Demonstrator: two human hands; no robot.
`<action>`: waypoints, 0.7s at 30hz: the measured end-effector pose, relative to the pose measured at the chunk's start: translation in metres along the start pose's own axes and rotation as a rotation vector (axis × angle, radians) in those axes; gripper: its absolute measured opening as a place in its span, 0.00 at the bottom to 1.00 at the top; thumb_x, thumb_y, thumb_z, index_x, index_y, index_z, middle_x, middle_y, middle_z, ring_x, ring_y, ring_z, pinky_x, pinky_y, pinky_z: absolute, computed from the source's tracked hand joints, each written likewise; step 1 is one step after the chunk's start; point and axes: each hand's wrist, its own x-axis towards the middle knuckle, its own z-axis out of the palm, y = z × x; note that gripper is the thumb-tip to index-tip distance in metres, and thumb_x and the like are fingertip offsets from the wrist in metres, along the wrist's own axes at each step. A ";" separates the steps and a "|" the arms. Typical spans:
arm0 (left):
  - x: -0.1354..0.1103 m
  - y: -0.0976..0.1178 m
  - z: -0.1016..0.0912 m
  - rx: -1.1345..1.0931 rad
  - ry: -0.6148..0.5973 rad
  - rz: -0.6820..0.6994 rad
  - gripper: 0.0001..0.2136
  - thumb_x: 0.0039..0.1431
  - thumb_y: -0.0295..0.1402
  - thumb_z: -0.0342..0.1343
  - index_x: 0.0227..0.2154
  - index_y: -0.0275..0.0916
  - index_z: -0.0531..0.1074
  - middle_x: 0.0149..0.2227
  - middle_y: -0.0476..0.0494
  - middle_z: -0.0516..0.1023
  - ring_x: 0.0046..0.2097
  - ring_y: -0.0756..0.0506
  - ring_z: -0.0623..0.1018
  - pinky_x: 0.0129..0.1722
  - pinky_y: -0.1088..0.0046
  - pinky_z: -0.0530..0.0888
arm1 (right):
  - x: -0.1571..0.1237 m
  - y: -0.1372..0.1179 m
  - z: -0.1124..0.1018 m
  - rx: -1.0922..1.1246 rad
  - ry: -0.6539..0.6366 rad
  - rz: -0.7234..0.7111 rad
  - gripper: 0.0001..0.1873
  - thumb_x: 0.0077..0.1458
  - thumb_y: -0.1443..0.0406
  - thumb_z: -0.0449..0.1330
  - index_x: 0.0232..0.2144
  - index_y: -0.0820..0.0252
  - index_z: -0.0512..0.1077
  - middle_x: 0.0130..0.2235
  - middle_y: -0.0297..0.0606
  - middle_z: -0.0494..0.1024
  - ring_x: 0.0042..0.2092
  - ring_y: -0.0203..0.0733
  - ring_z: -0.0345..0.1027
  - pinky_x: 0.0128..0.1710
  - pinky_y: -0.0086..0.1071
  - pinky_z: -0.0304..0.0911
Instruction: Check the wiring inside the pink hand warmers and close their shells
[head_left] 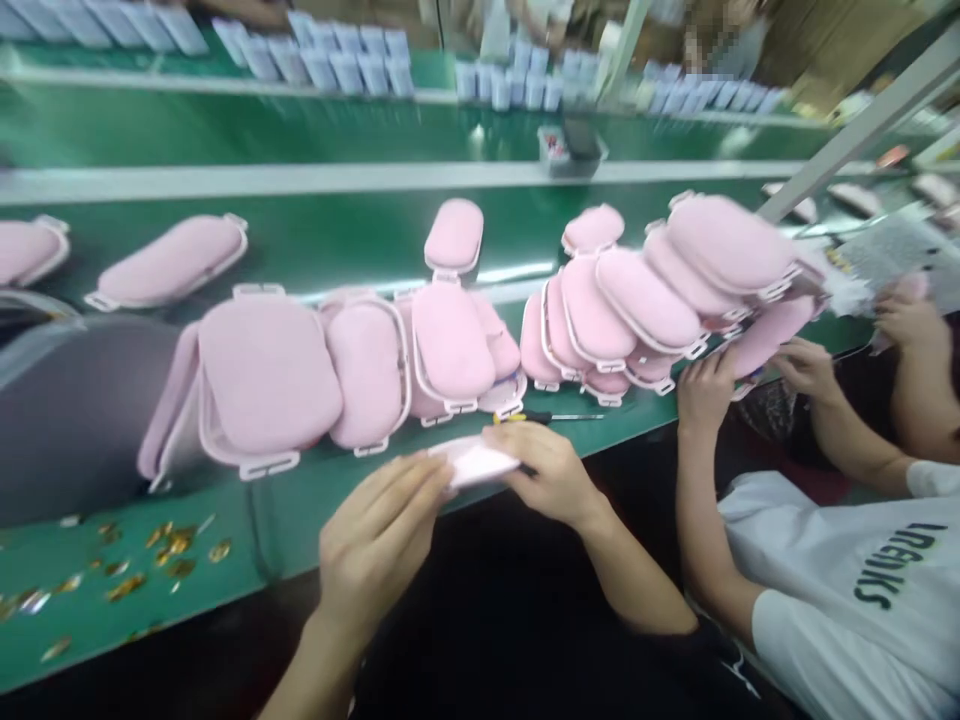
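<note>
Pale pink, flat rounded piece (480,462) spans gap between both hands, just in front of green tabletop's (300,535) near edge. Left hand (379,535) pinches its left end, right hand (551,472) its right end. Yellow-and-black-handled screwdriver (538,417) lies just beyond right hand; pink rounded cases with white rims (454,345) piled behind.

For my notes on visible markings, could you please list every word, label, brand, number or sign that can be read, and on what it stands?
"INENKS", as best it reads: dark letters on the co-worker's white shirt; tilted and blurred, spelling uncertain.
White mark on the dark clothing: too blurred to tell whether it is lettering.
No readable text shows on the held pink piece or the pink cases.
</note>
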 end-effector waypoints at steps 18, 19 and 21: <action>-0.049 -0.050 0.048 0.055 0.297 -0.128 0.23 0.63 0.24 0.68 0.59 0.41 0.76 0.50 0.36 0.84 0.53 0.35 0.81 0.58 0.56 0.75 | 0.316 0.125 -0.114 -0.596 -0.349 1.054 0.21 0.71 0.55 0.66 0.57 0.62 0.75 0.55 0.44 0.80 0.51 0.46 0.79 0.51 0.44 0.80; -0.052 -0.053 0.050 0.048 0.278 -0.125 0.22 0.62 0.24 0.69 0.58 0.41 0.77 0.51 0.36 0.84 0.54 0.35 0.81 0.58 0.56 0.74 | 0.316 0.134 -0.110 -0.633 -0.404 1.072 0.21 0.71 0.55 0.66 0.58 0.62 0.75 0.57 0.45 0.79 0.53 0.47 0.78 0.53 0.45 0.79; -0.057 -0.054 0.056 0.034 0.260 -0.164 0.21 0.62 0.26 0.69 0.57 0.42 0.79 0.51 0.36 0.85 0.55 0.33 0.81 0.60 0.54 0.73 | 0.315 0.149 -0.103 -0.718 -0.519 1.076 0.22 0.71 0.55 0.67 0.59 0.63 0.74 0.58 0.47 0.78 0.54 0.48 0.78 0.54 0.46 0.79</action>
